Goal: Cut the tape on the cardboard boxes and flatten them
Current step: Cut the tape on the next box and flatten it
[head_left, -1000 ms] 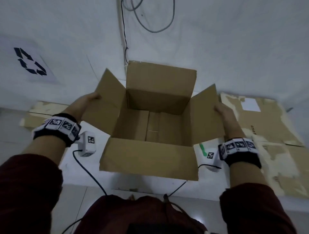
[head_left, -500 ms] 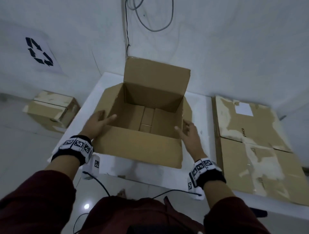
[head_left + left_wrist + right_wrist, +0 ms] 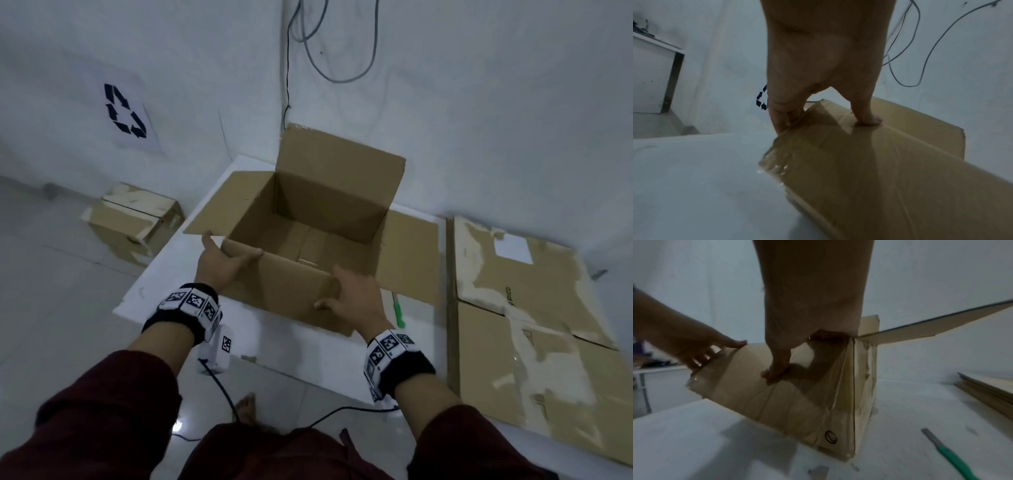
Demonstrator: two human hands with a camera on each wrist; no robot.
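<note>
Change since half a second ago: both hands have moved from the box's side walls to its near flap; the side flaps now lie folded outward.

Item: open brown corrugated cardboard box [image 3: 308,219], upright on a white tabletop [image 3: 164,284]. Far flap stands up; left and right flaps are spread flat; near flap hangs down the front. Clear glossy tape, wrinkled, covers the front panel and corner seam.

Left hand [image 3: 222,267]: thumb lies over the near top edge, fingers [image 3: 781,120] curl behind the left corner, gripping it.

Right hand [image 3: 356,298]: thumb presses the front face, fingers hook over the edge near the right corner.

Beside the right-hand fingers: a green-handled cutter [image 3: 953,457], flat on the tabletop. Further right: flattened, torn-surfaced cardboard sheets [image 3: 534,308], stacked.
</note>
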